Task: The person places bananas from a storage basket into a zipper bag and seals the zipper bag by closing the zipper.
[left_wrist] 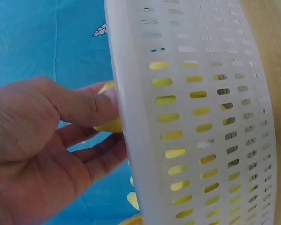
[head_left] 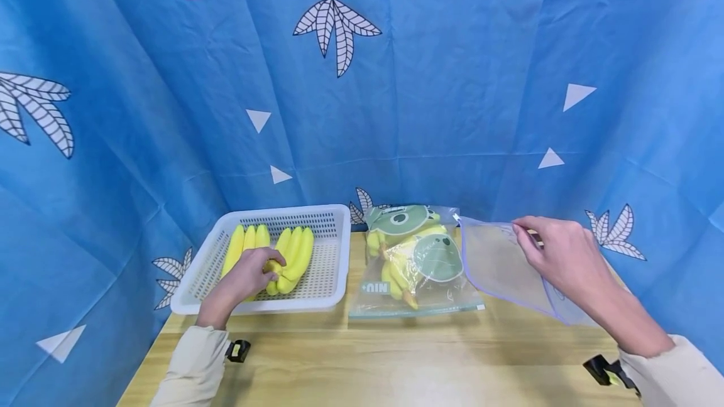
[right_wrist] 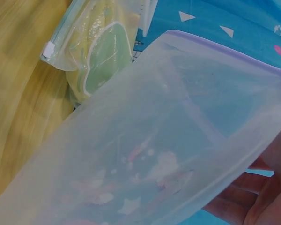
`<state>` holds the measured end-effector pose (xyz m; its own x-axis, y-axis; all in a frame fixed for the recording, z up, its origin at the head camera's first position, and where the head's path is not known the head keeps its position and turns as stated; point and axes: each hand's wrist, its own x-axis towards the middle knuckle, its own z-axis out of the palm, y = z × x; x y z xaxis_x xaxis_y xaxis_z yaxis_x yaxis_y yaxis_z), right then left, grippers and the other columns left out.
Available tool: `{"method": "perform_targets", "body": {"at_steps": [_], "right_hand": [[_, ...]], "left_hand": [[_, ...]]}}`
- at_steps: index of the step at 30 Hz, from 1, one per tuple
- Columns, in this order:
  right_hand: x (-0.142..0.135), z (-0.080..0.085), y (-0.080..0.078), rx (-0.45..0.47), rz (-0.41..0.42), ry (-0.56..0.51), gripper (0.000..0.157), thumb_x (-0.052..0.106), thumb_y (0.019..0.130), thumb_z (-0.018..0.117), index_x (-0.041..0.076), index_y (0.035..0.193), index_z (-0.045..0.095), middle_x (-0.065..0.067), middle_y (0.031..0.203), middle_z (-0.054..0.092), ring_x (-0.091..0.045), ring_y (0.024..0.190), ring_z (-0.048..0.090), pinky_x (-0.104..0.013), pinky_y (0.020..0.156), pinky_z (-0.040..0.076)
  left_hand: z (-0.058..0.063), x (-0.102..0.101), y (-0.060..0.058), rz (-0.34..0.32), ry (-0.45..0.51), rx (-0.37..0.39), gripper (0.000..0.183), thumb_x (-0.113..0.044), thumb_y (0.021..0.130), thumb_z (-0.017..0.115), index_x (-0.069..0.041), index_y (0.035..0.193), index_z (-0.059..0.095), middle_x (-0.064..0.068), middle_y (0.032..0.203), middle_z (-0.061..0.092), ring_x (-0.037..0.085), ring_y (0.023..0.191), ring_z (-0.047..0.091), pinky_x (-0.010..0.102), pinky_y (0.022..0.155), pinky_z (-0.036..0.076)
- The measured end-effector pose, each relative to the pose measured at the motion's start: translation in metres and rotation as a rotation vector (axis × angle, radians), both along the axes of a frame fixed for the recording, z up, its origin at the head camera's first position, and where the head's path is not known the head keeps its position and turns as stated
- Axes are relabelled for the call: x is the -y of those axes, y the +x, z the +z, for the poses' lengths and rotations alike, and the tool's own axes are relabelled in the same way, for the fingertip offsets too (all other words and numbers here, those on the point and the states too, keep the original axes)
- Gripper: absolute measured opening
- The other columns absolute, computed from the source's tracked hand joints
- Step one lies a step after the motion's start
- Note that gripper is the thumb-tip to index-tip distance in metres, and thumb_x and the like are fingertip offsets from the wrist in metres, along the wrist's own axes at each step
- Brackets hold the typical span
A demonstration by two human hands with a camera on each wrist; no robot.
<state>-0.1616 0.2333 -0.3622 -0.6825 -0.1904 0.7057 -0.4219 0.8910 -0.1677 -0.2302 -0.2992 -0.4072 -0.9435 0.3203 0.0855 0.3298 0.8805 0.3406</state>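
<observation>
In the head view my left hand reaches over the near side of a white perforated basket and pinches the stem end of a yellow banana bunch. The left wrist view shows thumb and fingers on that yellow stem, while the basket wall hides most of the bunch. Another banana bunch lies to its left in the basket. At the right, my right hand pinches the edge of a translucent zip bag with purple trim. Faint printed shapes show on the bag in the right wrist view.
Between basket and purple-trimmed bag, a clear slider bag with green prints and bananas inside lies on the wooden table. Another green print shows behind its front one. A patterned blue curtain hangs at the back and sides.
</observation>
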Motion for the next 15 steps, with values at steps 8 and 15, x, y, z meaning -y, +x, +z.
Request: {"method": "perform_targets", "body": {"at_steps": [8,15], "right_hand": [[-0.0001,0.0009,0.0021,0.028,-0.008,0.0,0.009,0.006,0.091,0.07,0.006,0.093,0.079,0.0,0.066,0.067,-0.005,0.047,0.04,-0.026,0.041,0.027],[-0.0004,0.0016,0.0037,0.038,-0.006,-0.003,0.009,0.005,0.091,0.071,0.006,0.094,0.079,-0.002,0.069,0.069,-0.007,0.048,0.045,-0.026,0.041,0.03]], "left_hand": [[-0.0062,0.0046,0.0009,0.009,0.009,-0.068,0.024,0.01,0.089,0.071,0.002,0.111,0.072,0.019,0.114,0.071,0.03,0.101,0.066,0.043,0.081,0.058],[-0.0045,0.0066,0.0058,0.035,0.101,-0.071,0.026,0.009,0.091,0.07,0.002,0.115,0.071,0.021,0.119,0.069,0.025,0.088,0.064,0.036,0.071,0.055]]}}
